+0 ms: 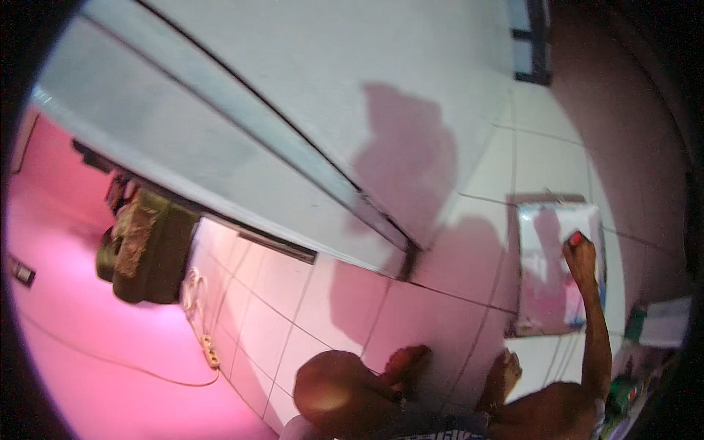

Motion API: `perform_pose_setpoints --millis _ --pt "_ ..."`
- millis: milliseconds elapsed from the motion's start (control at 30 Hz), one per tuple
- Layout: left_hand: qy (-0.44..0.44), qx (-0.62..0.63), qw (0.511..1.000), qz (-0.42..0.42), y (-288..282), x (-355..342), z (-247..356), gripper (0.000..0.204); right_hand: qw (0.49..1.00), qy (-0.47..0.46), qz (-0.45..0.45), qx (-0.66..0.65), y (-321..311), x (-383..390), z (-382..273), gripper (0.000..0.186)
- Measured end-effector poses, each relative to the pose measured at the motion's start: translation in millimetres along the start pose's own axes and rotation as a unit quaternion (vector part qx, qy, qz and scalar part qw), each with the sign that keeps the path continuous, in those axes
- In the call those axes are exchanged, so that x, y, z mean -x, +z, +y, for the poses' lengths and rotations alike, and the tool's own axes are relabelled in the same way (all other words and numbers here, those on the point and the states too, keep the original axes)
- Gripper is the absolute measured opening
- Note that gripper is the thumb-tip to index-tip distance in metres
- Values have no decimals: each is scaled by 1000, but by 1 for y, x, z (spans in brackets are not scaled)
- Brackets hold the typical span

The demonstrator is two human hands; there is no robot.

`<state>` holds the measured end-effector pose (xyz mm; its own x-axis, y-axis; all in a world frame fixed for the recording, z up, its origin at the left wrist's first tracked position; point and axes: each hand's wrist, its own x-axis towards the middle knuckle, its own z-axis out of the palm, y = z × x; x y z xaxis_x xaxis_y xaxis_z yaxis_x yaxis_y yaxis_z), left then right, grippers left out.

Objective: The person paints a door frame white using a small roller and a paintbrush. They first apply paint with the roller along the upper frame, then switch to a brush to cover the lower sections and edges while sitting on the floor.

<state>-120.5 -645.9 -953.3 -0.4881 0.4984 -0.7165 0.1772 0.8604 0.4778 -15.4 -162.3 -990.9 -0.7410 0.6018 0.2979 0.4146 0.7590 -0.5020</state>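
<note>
My right hand point(580, 260) is at the end of my outstretched arm, over the right part of a flat, pale rectangular panel point(534, 290) on the floor. Its fingers are closed around a small thing with a red, rounded end point(576, 239); its kind is too small to tell. The panel has a glossy white surface with pink and blue patches and a dark rim. My arm's shadow falls across it. No left hand can be made out; the dark shapes low in the picture look like my bent knees and feet.
A white door-like panel point(293, 169) slants across the upper left. Beyond it, a dark green padded seat point(161, 249) stands by a pink wall, near an extension socket point(210, 352) with a cable. Pale tiles point(418, 315) cover the floor. Blurred items point(631, 392) lie at the lower right.
</note>
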Motion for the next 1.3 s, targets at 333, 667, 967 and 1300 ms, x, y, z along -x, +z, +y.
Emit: perform_pose_setpoints --millis 333,667,967,1300 --pt "-20 -7 999 -50 20 -24 -35 32 972 169 -40 -160 -2 -1 20 18" --pt "-16 21 997 -71 2 -30 -37 32 742 304 115 -587 -106 -2 -83 37" --pt "52 84 991 -95 -84 -17 -33 31 832 -32 28 -553 -249 -102 -278 39" --pt "308 -76 942 -112 -245 110 135 34 684 -138 78 -712 -195 -116 -346 35"
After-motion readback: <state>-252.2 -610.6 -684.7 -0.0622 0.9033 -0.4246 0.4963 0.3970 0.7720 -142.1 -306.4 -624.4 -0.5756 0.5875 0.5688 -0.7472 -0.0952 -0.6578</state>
